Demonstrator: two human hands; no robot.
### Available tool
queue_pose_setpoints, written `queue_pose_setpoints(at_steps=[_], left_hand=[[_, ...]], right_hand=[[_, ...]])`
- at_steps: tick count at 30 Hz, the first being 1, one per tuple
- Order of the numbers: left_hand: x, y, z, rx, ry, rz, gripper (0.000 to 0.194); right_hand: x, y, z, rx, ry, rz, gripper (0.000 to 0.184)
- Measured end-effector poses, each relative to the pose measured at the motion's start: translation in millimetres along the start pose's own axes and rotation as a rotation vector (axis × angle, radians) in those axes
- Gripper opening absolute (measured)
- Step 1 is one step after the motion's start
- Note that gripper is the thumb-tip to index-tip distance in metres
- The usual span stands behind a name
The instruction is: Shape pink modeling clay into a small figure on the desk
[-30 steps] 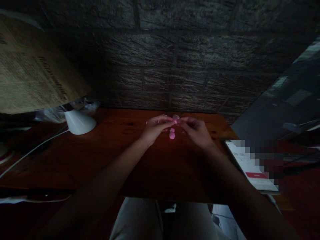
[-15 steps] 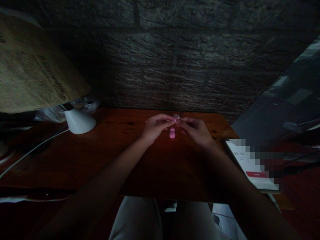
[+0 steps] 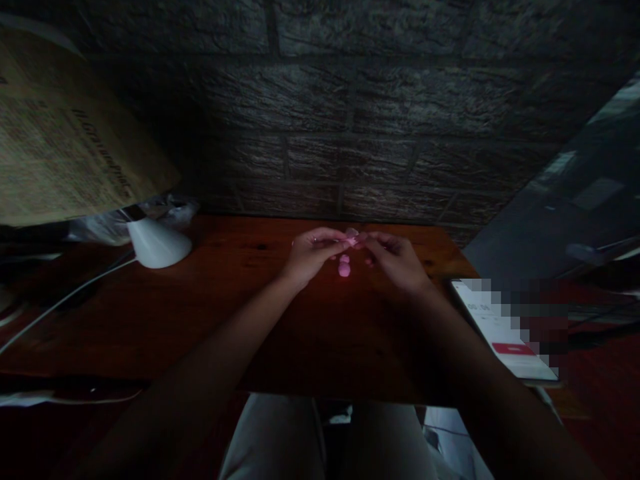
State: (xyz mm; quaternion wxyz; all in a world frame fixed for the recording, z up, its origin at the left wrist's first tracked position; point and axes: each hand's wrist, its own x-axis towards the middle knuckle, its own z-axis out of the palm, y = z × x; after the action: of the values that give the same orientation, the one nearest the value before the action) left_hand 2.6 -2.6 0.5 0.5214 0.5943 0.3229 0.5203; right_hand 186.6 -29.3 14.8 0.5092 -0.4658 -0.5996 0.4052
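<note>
My left hand (image 3: 314, 253) reaches in from the left, its thumb and forefinger pinched on a small pink piece (image 3: 352, 241). From the other side my right hand (image 3: 393, 257) has its fingers closed on the same piece. What the piece is made of I cannot make out; a paler, rounded part shows above the fingers. Just below, between the hands, two small pink lumps (image 3: 345, 265) touch each other on the wooden table (image 3: 320, 333).
A lamp with a white cone base (image 3: 157, 243) and a printed paper-like shade (image 3: 75, 147) stands at left, its white cable (image 3: 65, 300) trailing forward. A lit phone or tablet (image 3: 500, 327) lies at the right edge. Behind the table rises a dark brick wall (image 3: 320, 107).
My right fingers have shifted slightly on the pink piece, which has turned a little. My left hand and the lumps on the table stay in place.
</note>
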Motion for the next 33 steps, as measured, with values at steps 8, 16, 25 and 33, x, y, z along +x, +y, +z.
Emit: queue_pose_setpoints(at_steps=[8,16,25,33], left_hand=[[-0.8,0.2,0.9,-0.045,-0.021,0.001,0.018],[-1.8,0.0,1.4,-0.028,-0.032,0.021,0.017],[-1.5,0.0,1.4,-0.016,-0.023,0.005,0.019],[-1.4,1.7,0.8,0.012,-0.040,-0.015,0.027]], right_hand=[[-0.8,-0.8,-0.6,0.009,-0.020,0.018,0.045],[0.0,1.2,-2.3,0.032,-0.033,0.009,0.034],[0.1,1.7,-3.1,-0.007,-0.050,0.009,0.037],[-0.3,0.5,-1.6,0.077,-0.041,0.029,0.039]])
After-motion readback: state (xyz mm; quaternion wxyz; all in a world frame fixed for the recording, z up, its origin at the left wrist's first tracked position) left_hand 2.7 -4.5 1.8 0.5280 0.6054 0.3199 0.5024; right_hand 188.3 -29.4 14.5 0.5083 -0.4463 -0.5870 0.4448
